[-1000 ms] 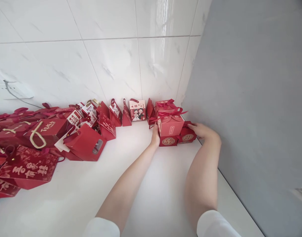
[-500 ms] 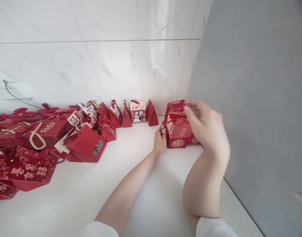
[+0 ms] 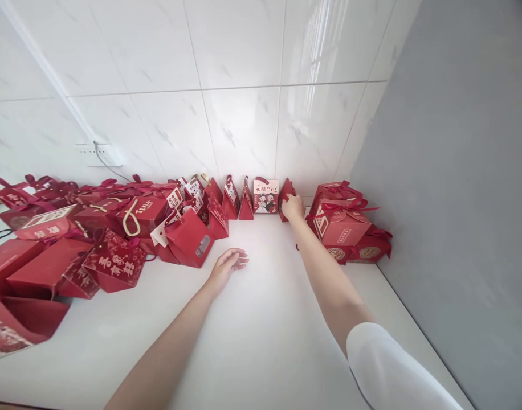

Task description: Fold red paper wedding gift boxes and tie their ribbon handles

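In the head view, the right hand (image 3: 294, 208) touched a small red box (image 3: 283, 206) standing by the tiled wall (image 3: 239, 51); whether its fingers gripped the box could not be told. The box stood between a pink picture box (image 3: 265, 197) and a stack of ribboned boxes (image 3: 345, 229) near the grey panel (image 3: 457, 199). The left hand (image 3: 227, 266), fingers loosely bent and parted, was above the white table (image 3: 261, 330), near a red box with a window (image 3: 188, 238).
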Available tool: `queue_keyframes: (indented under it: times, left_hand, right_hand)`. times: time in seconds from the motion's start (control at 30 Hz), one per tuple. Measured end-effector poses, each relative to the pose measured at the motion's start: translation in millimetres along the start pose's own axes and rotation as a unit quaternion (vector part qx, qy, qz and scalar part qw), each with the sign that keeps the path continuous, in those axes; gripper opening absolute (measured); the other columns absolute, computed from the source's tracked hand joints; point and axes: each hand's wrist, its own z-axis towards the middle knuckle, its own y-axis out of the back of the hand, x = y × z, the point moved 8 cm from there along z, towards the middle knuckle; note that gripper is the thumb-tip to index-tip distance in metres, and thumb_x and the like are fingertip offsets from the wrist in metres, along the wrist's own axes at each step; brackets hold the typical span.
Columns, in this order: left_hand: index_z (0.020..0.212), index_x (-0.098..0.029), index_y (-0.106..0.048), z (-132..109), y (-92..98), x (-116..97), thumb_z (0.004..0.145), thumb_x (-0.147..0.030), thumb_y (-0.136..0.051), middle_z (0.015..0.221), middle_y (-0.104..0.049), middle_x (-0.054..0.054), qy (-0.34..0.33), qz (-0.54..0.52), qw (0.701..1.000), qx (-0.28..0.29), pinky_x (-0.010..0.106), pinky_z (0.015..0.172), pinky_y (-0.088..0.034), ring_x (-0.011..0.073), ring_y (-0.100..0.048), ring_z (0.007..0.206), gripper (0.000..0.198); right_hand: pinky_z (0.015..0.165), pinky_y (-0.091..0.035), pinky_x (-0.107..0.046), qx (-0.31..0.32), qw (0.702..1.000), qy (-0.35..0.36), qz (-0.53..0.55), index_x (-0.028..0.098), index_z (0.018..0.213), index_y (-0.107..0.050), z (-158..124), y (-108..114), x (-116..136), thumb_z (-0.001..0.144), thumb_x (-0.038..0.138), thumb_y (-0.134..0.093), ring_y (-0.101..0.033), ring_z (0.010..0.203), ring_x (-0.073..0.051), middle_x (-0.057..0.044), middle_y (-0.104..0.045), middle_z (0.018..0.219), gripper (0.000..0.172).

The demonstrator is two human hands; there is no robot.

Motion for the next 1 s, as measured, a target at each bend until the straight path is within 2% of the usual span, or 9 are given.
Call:
queue_keyframes:
  times: [0.2, 0.3, 0.4, 0.47, 0.57, 0.7, 0.83, 0.93, 1.0]
  left_hand:
    - [0.099, -0.018, -0.065, -4, 8.5, 0, 0.082, -0.055, -0.063, 0.101, -0.067, 0.01, 0.0, 0.023, 0.999, -0.026, 0.039, 0.086, -0.054, 0.0237, -0.067, 0.095, 0.041]
    - [0.107, -0.021, -0.06, -1, 16.2, -4, 0.078, -0.058, -0.065, 0.114, -0.063, 0.011, -0.034, 0.04, 0.995, -0.089, 0.04, 0.085, -0.055, 0.0255, -0.064, 0.104, 0.048]
    - [0.114, -0.024, -0.057, -7, 31.9, -18, 0.078, -0.062, -0.062, 0.13, -0.056, 0.012, -0.084, 0.076, 0.974, -0.195, 0.044, 0.095, -0.051, 0.0284, -0.054, 0.122, 0.053]
    - [0.119, -0.025, -0.056, -14, 33.3, -32, 0.084, -0.062, -0.053, 0.135, -0.054, 0.011, -0.125, 0.091, 0.965, -0.213, 0.047, 0.106, -0.042, 0.028, -0.048, 0.13, 0.051]
    - [0.124, -0.025, -0.056, -25, 16.5, -59, 0.091, -0.061, -0.04, 0.138, -0.055, 0.01, -0.198, 0.086, 0.967, -0.135, 0.047, 0.115, -0.031, 0.0271, -0.045, 0.134, 0.051]
    - [0.12, -0.025, -0.061, -40, -9.4, -87, 0.088, -0.066, -0.04, 0.132, -0.059, 0.01, -0.254, 0.099, 0.961, -0.051, 0.046, 0.116, -0.029, 0.0299, -0.048, 0.132, 0.056]
    - [0.115, -0.023, -0.065, -48, -23.6, -95, 0.082, -0.077, -0.037, 0.128, -0.062, 0.012, -0.234, 0.086, 0.968, -0.002, 0.047, 0.112, -0.035, 0.0328, -0.053, 0.125, 0.069]
    - [0.121, -0.02, -0.063, -52, -34.8, -95, 0.074, -0.086, -0.039, 0.129, -0.061, 0.015, -0.222, 0.079, 0.969, 0.08, 0.047, 0.104, -0.043, 0.0358, -0.056, 0.121, 0.084]
    - [0.122, -0.019, -0.063, -55, -38.0, -97, 0.071, -0.083, -0.05, 0.125, -0.063, 0.015, -0.232, 0.102, 0.961, 0.11, 0.044, 0.098, -0.047, 0.0355, -0.059, 0.115, 0.083]
  right_hand:
    - [0.094, -0.047, -0.044, 0.045, 0.997, 0.015, -0.056, 0.008, 0.122, -0.063, -38, 17, 8, 0.097, 0.023, -0.036, -0.058, 0.116, -0.034, -0.024, -0.054, 0.13, 0.04]
    - [0.089, -0.049, -0.044, 0.089, 0.992, 0.043, -0.079, 0.01, 0.112, -0.068, -75, 31, 16, 0.093, 0.024, -0.046, -0.063, 0.107, -0.035, -0.023, -0.065, 0.114, 0.032]
    - [0.085, -0.051, -0.035, 0.184, 0.969, 0.151, -0.068, 0.023, 0.092, -0.075, -117, 44, 31, 0.086, 0.024, -0.059, -0.067, 0.097, -0.028, -0.01, -0.072, 0.101, 0.018]
    - [0.085, -0.051, -0.031, 0.283, 0.912, 0.295, -0.023, 0.028, 0.095, -0.076, -151, 48, 49, 0.087, 0.026, -0.057, -0.067, 0.098, -0.024, -0.004, -0.072, 0.106, 0.021]
    - [0.09, -0.05, -0.031, 0.326, 0.865, 0.381, 0.035, 0.029, 0.108, -0.073, -181, 64, 55, 0.09, 0.029, -0.053, -0.064, 0.105, -0.021, -0.001, -0.069, 0.117, 0.027]
    - [0.093, -0.049, -0.034, 0.282, 0.883, 0.37, 0.062, 0.027, 0.115, -0.069, -187, 76, 49, 0.094, 0.033, -0.05, -0.061, 0.112, -0.022, -0.003, -0.066, 0.122, 0.029]
    - [0.086, -0.052, -0.033, 0.242, 0.896, 0.361, 0.093, 0.024, 0.113, -0.067, -190, 79, 50, 0.096, 0.037, -0.049, -0.065, 0.102, -0.021, -0.005, -0.068, 0.113, 0.028]
    - [0.085, -0.052, -0.032, 0.203, 0.888, 0.388, 0.143, 0.024, 0.119, -0.06, -195, 80, 61, 0.094, 0.034, -0.053, -0.064, 0.105, -0.02, -0.004, -0.065, 0.12, 0.027]
    - [0.09, -0.051, -0.034, 0.188, 0.867, 0.433, 0.159, 0.025, 0.124, -0.056, -202, 76, 70, 0.092, 0.027, -0.056, -0.062, 0.108, -0.02, -0.004, -0.064, 0.124, 0.032]
